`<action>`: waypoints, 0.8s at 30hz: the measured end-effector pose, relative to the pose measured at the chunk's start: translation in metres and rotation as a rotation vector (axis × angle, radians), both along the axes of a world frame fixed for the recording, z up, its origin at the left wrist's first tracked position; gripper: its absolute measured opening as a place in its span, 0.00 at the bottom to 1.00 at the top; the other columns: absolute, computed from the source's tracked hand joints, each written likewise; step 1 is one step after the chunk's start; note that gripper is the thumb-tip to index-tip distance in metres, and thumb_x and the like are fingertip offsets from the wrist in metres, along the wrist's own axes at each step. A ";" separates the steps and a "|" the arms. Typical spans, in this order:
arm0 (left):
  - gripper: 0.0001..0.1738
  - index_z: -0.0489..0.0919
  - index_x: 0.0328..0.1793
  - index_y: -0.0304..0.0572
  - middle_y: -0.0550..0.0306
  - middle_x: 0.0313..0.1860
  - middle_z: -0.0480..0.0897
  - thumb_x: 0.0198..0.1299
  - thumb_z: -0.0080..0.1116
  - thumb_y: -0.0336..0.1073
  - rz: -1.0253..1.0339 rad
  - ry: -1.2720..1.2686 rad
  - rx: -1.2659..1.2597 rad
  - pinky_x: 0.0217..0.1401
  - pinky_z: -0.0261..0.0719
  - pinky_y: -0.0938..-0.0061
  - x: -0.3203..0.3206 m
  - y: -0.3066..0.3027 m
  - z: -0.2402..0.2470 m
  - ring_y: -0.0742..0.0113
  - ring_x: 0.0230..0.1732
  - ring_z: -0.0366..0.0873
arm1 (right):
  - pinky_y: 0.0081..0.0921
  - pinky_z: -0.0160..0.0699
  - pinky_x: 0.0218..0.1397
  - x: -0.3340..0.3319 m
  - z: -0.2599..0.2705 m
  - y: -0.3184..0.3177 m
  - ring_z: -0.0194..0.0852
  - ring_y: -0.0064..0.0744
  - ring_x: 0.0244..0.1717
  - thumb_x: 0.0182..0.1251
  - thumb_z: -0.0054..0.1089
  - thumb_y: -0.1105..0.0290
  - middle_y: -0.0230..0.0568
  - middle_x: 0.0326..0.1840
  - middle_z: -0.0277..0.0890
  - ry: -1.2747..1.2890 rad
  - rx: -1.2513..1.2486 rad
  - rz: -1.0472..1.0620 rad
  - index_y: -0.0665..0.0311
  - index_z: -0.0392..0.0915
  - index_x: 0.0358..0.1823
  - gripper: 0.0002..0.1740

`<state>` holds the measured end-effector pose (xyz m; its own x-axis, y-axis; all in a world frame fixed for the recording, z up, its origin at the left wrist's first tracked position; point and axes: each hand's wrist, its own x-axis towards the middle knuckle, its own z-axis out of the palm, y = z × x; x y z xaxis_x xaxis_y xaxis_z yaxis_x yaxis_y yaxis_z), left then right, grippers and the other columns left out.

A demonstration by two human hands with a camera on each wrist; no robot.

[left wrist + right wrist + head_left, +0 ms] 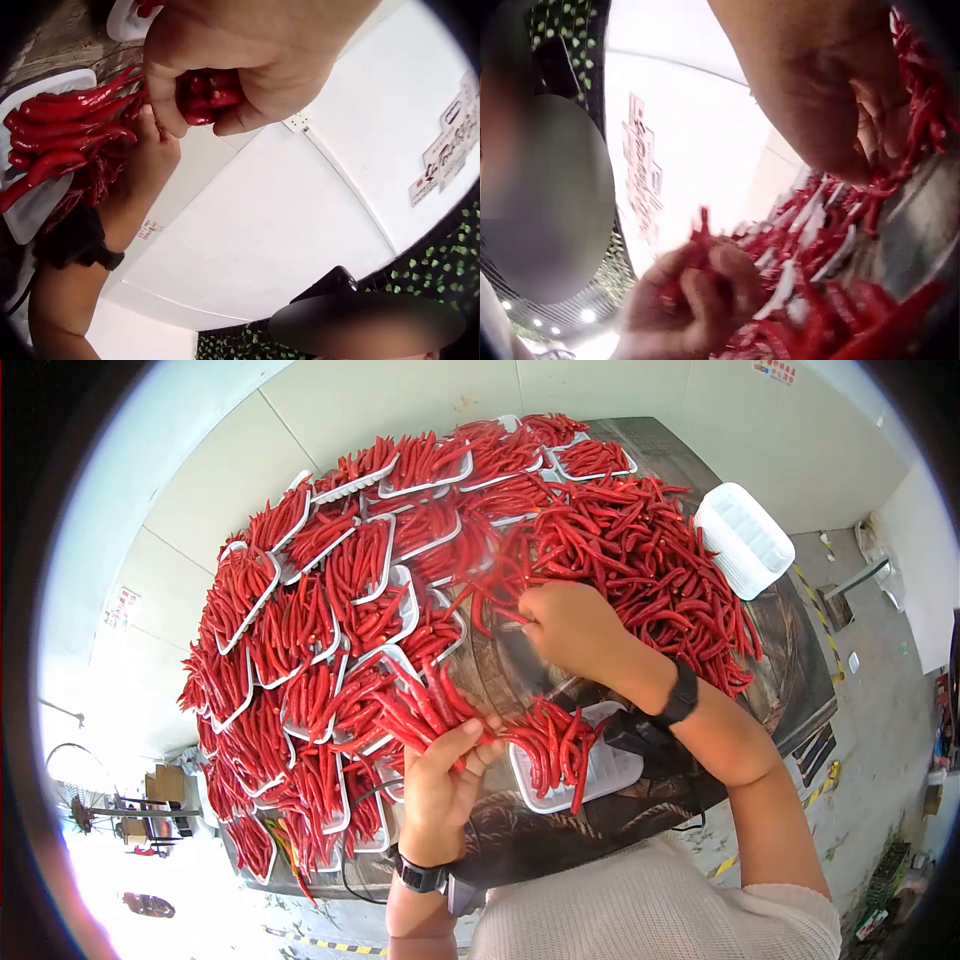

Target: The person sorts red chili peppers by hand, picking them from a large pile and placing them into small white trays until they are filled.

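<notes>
My left hand [445, 790] grips a bunch of red chili peppers [428, 708], their lengths fanning out beyond the thumb. In the left wrist view, their ends [214, 96] show within the curled fingers. My right hand [575, 628] is at the near left edge of a heap of loose chili peppers [640, 550], pinching a red chili pepper [508, 615] at its fingertips. Its fingers [874, 127] are curled down in the right wrist view. Close in front of me, between the forearms, a white foam tray [615, 768] holds some chili peppers [550, 745] on its left part.
Many filled trays of chili peppers [300, 625] overlap across the left and back of the table [640, 440]. A stack of white trays [745, 540] stands at the right edge. Several green-yellow peppers [288, 847] lie at the front left. A wall [420, 395] rises behind.
</notes>
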<state>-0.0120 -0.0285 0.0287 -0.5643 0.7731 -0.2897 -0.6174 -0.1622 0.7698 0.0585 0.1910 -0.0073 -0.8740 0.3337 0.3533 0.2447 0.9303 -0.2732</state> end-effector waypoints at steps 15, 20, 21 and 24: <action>0.13 0.74 0.51 0.31 0.48 0.41 0.82 0.60 0.56 0.20 0.025 -0.065 0.026 0.42 0.90 0.71 0.002 0.000 -0.001 0.60 0.41 0.84 | 0.39 0.73 0.49 0.028 0.044 -0.029 0.75 0.47 0.43 0.55 0.63 0.74 0.44 0.39 0.77 0.330 -0.192 0.092 0.63 0.82 0.37 0.08; 0.14 0.73 0.51 0.32 0.51 0.38 0.80 0.58 0.56 0.19 0.000 -0.114 0.059 0.38 0.88 0.74 0.001 0.000 -0.004 0.62 0.38 0.83 | 0.39 0.73 0.48 0.028 0.002 0.019 0.73 0.45 0.41 0.53 0.65 0.74 0.42 0.35 0.75 0.156 0.062 -0.151 0.62 0.81 0.36 0.08; 0.14 0.73 0.51 0.33 0.52 0.37 0.80 0.58 0.55 0.20 -0.012 -0.149 0.101 0.38 0.87 0.74 0.000 0.001 -0.005 0.63 0.37 0.82 | 0.38 0.73 0.47 0.027 0.003 0.018 0.73 0.45 0.41 0.53 0.65 0.74 0.41 0.34 0.74 0.141 0.089 -0.158 0.62 0.81 0.36 0.08; 0.13 0.74 0.51 0.34 0.52 0.39 0.80 0.60 0.54 0.22 -0.034 -0.204 0.144 0.39 0.87 0.72 -0.002 -0.002 -0.009 0.63 0.39 0.82 | 0.37 0.73 0.45 0.030 0.013 0.013 0.73 0.44 0.40 0.53 0.65 0.74 0.38 0.34 0.74 0.174 0.090 -0.138 0.61 0.81 0.36 0.08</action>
